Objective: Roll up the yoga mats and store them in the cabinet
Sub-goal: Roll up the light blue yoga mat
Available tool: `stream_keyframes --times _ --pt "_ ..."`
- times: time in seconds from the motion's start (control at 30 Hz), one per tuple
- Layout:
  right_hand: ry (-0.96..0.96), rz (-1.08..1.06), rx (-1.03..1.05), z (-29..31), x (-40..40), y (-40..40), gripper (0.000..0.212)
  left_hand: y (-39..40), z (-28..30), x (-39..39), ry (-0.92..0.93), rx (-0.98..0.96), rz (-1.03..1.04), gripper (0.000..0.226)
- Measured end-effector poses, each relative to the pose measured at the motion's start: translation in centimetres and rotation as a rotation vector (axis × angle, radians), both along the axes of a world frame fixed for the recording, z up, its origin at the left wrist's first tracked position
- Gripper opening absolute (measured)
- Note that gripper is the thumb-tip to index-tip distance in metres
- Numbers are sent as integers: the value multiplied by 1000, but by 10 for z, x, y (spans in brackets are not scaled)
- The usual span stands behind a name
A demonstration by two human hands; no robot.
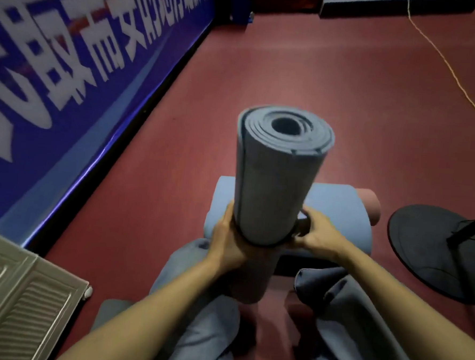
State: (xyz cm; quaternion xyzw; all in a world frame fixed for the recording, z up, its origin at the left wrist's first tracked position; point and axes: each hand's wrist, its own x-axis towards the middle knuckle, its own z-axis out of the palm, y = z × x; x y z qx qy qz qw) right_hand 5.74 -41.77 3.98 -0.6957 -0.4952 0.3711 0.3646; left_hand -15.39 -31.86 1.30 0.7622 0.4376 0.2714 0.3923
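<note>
— Cabinet door [20, 300], louvred and pale, is sitting at the lower left corner of the view, right beside the blue banner [79, 67] with big white lettering that is running along the left edge of the floor [361, 84]. What is happening next to that?

— The left hand [228, 246] is wrapping round the lower part of the rolled grey mat [275, 179], fingers curled against its left side and gripping it. The mat is standing nearly upright, tilted a little away from the person, its spiral end facing up towards the camera, over the near middle of the floor between the person's knees.

— And the dark band on it?

— A black strap [257, 243] is circling the roll just above the left hand. The right hand [317, 235] is pinching the strap's end against the right side of the roll, fingers bent round it.

— Anything behind the roll?

— A blue mat [339, 216] is lying rolled on its side on the floor, crosswise, just behind the upright one, and a pink rolled mat [369, 204] is poking out past its right end, touching it as far as I can tell.

— Further right?

— A round black stand base [427, 247] is resting near the right edge of the floor, with a dark pole rising from it, and a yellow cord [446, 67] is trailing across the far right corner.
</note>
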Motion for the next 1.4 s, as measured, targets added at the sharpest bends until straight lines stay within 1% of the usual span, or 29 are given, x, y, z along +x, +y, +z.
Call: stream_keyframes --times 0.07,0.1,0.17,0.27,0.3,0.37,0.43,0.5,0.6,0.63,0.67,0.73,0.77,0.8,0.9,0.93,0.97,1.0,1.07,1.1,1.13,1.17,1.23,1.27,1.3,1.4 --pt "124 -29 53 27 -4 24 111 13 35 -1 -111 28 139 108" --pt "178 -36 72 40 -5 36 120 21 51 -3 -127 42 212 112" --pt "231 -34 95 61 -9 56 124 32 81 -10 -165 94 279 115" --pt "112 31 25 69 -21 71 124 50 119 -31 -169 218 325 120" --pt "73 57 -8 66 -27 71 121 56 130 -40 -123 267 322 121" --pt "41 84 -53 50 -36 68 112 68 145 -62 34 357 295 125" --pt "38 80 -81 28 -38 62 103 77 154 -86 210 383 259 128" --pt "31 65 -117 8 -39 56 97 82 152 -113 400 365 240 124" --pt "18 51 -148 -18 -41 48 93 79 118 -164 671 276 268 109" --pt "21 53 -161 -24 -40 46 95 76 101 -184 762 223 282 106" --pt "20 60 -178 -28 -39 43 103 72 82 -206 842 160 292 105" --pt "5 66 -193 -39 -33 40 129 63 43 -256 975 14 326 107" --pt "-1 73 -209 -46 -30 39 136 58 25 -281 1027 -60 359 108" --pt "-17 85 -230 -51 -28 39 132 53 9 -306 1067 -126 402 111" --pt "-50 88 -284 -61 -27 45 101 39 -31 -369 1162 -290 548 123" --pt "-66 88 -294 -64 -28 48 97 35 -44 -386 1179 -330 588 124" --pt "-78 94 -301 -67 -29 52 98 32 -57 -401 1192 -367 617 127" --pt "-90 102 -309 -69 -31 56 98 30 -70 -413 1210 -405 632 134" --pt "-108 116 -316 -74 -35 64 92 33 -93 -427 1320 -464 598 155" --pt "-117 124 -320 -77 -36 67 88 37 -100 -426 1395 -468 549 156" --pt "-128 134 -328 -79 -36 71 86 42 -102 -420 1454 -439 484 149" --pt "-136 142 -335 -81 -37 73 85 49 -102 -411 1489 -387 410 133" --pt "-148 147 -359 -86 -36 78 84 65 -95 -384 1501 -237 269 91" --pt "-154 144 -374 -88 -36 80 84 75 -92 -367 1487 -177 211 77" --pt "-158 138 -391 -91 -34 82 83 85 -89 -348 1462 -137 162 70" --pt "-175 131 -461 -106 -23 83 80 110 -82 -275 1345 -50 51 69"
